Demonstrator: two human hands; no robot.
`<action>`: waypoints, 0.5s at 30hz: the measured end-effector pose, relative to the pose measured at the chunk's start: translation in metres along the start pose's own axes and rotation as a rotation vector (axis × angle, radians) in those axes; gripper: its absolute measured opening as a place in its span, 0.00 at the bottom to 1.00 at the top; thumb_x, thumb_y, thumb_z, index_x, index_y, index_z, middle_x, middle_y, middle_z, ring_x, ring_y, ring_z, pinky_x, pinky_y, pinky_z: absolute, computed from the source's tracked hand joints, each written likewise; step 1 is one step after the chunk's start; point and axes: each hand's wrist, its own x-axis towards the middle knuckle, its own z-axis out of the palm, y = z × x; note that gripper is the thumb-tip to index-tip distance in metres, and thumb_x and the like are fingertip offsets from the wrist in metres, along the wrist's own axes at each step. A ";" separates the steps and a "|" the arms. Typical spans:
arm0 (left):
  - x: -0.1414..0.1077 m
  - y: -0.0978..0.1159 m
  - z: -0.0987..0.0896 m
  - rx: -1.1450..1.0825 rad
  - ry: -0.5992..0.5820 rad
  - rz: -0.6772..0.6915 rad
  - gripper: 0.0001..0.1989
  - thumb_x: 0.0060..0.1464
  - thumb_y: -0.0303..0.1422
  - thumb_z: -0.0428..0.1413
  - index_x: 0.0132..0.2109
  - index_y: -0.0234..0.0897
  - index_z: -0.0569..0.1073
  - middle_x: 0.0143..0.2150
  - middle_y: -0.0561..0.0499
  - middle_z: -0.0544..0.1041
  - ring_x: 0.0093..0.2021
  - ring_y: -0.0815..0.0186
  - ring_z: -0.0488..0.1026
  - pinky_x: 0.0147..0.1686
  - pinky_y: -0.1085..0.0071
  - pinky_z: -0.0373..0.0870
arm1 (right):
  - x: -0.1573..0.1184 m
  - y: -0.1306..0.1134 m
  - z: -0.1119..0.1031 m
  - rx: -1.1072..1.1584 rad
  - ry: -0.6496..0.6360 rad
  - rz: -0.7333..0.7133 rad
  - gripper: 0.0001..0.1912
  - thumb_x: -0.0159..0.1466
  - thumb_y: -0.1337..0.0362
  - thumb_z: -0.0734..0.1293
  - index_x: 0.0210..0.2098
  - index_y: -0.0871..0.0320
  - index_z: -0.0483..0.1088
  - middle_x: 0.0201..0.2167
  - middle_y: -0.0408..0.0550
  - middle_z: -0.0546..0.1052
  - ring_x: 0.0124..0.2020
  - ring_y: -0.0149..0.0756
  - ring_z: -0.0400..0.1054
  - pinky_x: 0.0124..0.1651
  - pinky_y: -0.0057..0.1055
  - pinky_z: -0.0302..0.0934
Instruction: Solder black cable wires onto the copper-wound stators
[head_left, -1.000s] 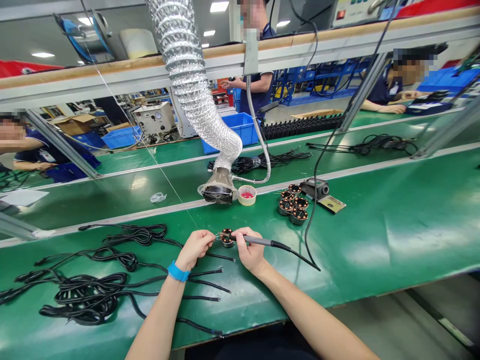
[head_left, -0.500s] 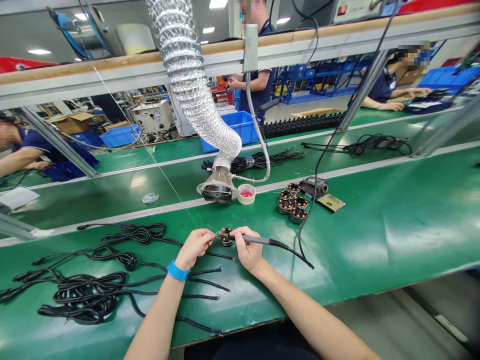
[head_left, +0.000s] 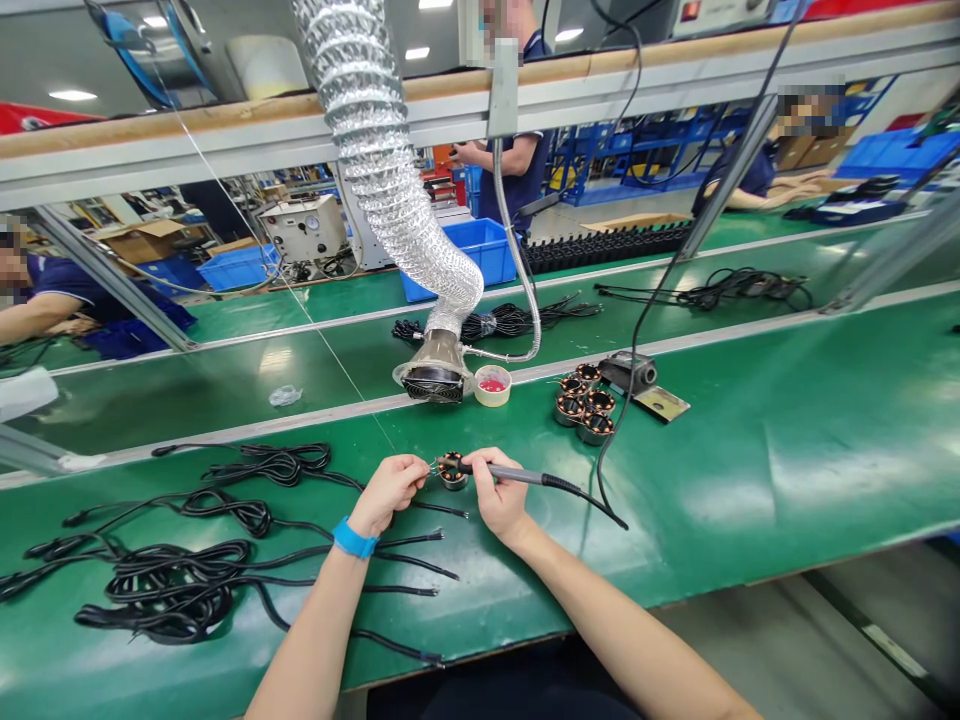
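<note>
My left hand is closed in a pinch, with thin wire at its fingertips beside a small round copper-wound stator. A fine strand from the overhead spool runs down to this hand; whether the pinch holds that strand, cable leads or both, I cannot tell. In my right hand is a soldering iron, its tip pointing left over the stator. The exact contact at the tip is too small to make out. The stator sits on the green bench between both hands.
Black cables lie coiled on the left, bare ends near my wrist. Several stators stand beside the iron holder. A fume duct hangs low above the bench, next to a small tub. People work beyond the frame.
Both hands stay almost in place. The soldering iron has shifted slightly, and more of the stator's ring shows. At the far right, a co-worker's hands have moved.
</note>
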 end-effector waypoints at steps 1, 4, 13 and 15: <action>0.000 0.000 0.000 -0.004 -0.003 -0.002 0.14 0.46 0.40 0.60 0.27 0.35 0.67 0.19 0.61 0.58 0.14 0.81 0.45 0.15 0.77 0.35 | 0.000 0.000 0.000 -0.003 0.001 -0.004 0.13 0.68 0.63 0.60 0.31 0.57 0.73 0.27 0.46 0.78 0.29 0.34 0.73 0.34 0.31 0.68; 0.001 0.000 -0.001 -0.019 0.000 -0.006 0.14 0.46 0.41 0.60 0.29 0.34 0.67 0.21 0.60 0.61 0.14 0.81 0.46 0.15 0.77 0.34 | 0.001 0.001 0.001 -0.023 -0.031 -0.002 0.11 0.68 0.64 0.60 0.35 0.57 0.74 0.30 0.45 0.79 0.31 0.34 0.74 0.37 0.31 0.69; -0.008 -0.002 0.002 -0.007 -0.057 0.110 0.19 0.50 0.47 0.61 0.31 0.35 0.66 0.23 0.59 0.59 0.18 0.78 0.48 0.16 0.77 0.41 | -0.007 0.016 0.023 -0.082 -0.265 -0.144 0.22 0.65 0.71 0.62 0.57 0.52 0.68 0.46 0.51 0.70 0.43 0.37 0.71 0.48 0.35 0.70; -0.008 -0.006 0.001 0.010 -0.063 0.130 0.21 0.50 0.49 0.61 0.31 0.35 0.67 0.24 0.59 0.59 0.19 0.77 0.48 0.16 0.78 0.44 | -0.009 0.019 0.025 -0.118 -0.285 -0.189 0.23 0.65 0.72 0.61 0.57 0.51 0.68 0.45 0.50 0.70 0.42 0.35 0.71 0.46 0.31 0.70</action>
